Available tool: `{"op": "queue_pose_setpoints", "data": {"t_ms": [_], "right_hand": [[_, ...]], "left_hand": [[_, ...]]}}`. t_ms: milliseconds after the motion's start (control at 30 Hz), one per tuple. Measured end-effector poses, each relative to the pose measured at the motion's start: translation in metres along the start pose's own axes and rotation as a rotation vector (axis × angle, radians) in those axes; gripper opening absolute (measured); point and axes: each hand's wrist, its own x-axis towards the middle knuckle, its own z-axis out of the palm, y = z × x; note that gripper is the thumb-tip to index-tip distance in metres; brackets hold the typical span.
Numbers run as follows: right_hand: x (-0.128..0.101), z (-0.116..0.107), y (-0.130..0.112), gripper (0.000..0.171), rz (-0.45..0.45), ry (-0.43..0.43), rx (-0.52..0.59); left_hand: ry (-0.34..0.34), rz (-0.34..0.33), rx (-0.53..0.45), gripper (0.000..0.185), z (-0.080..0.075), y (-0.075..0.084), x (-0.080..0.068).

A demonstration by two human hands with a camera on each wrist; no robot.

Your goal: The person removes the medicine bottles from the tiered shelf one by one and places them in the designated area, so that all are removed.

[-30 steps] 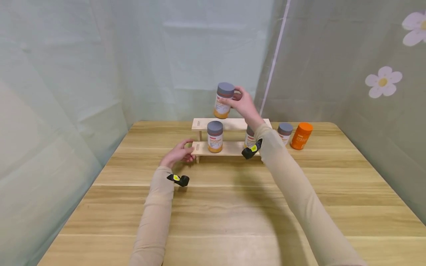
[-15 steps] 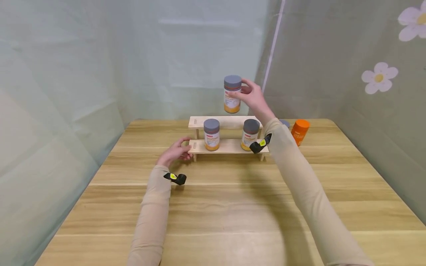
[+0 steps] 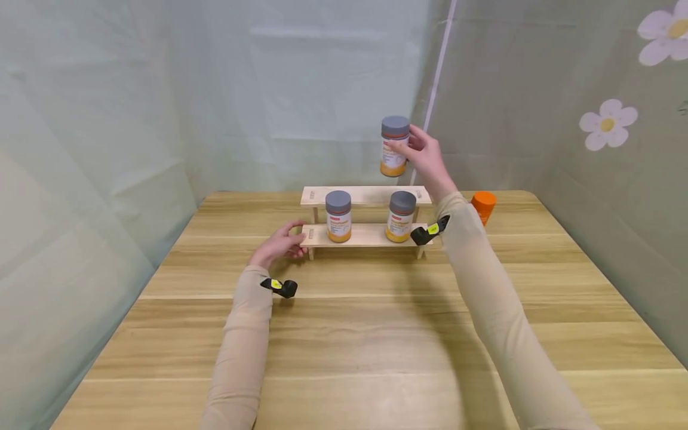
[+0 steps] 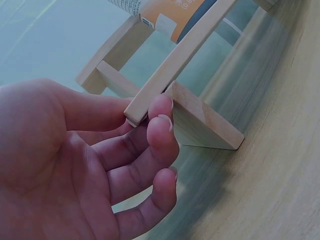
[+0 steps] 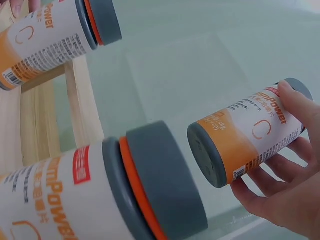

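My right hand (image 3: 430, 156) grips a grey-capped supplement bottle (image 3: 394, 158), upright in the air above the right part of the upper shelf. In the right wrist view the thumb and fingers (image 5: 270, 180) wrap round the held bottle (image 5: 250, 132). My left hand (image 3: 279, 243) pinches the left end of the lower shelf of a two-tier wooden rack (image 3: 368, 235); in the left wrist view the thumb lies on one face of the board (image 4: 175, 62), fingers curled at the other. On the lower shelf stand two similar bottles, a left one (image 3: 338, 218) and a right one (image 3: 401, 218).
An orange-capped bottle (image 3: 484, 206) stands on the wooden table (image 3: 344, 334) right of the rack, partly behind my right sleeve. Curtains (image 3: 322, 89) hang behind and beside the table. The upper shelf (image 3: 360, 195) bears no bottle.
My right hand has carried its bottle rightward and a little up, along the upper shelf. My left hand keeps its hold on the rack. A grey-capped bottle at right is now hidden behind my sleeve.
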Motion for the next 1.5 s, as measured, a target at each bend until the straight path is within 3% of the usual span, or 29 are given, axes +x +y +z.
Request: {"op": "queue_pose_setpoints", "data": {"t_ms": [167, 367, 700, 1133, 1500], "right_hand": [[0.0, -0.005, 0.004, 0.058, 0.037, 0.054, 0.064], [-0.003, -0.01, 0.009, 0.048, 0.046, 0.124, 0.112], [-0.013, -0.027, 0.018, 0.052, -0.008, 0.169, 0.09], [-0.027, -0.04, 0.033, 0.05, -0.009, 0.273, 0.056], [-0.042, -0.067, 0.043, 0.051, -0.039, 0.258, 0.07]], "left_hand": [[0.0, 0.002, -0.006, 0.057, 0.0, 0.0, -0.001], [-0.001, 0.008, -0.003, 0.058, 0.003, -0.001, 0.0], [0.01, 0.009, -0.003, 0.057, 0.005, -0.002, 0.002], [0.013, 0.002, -0.005, 0.056, 0.01, -0.001, 0.0], [0.004, -0.009, -0.002, 0.057, 0.008, -0.001, -0.002]]}}
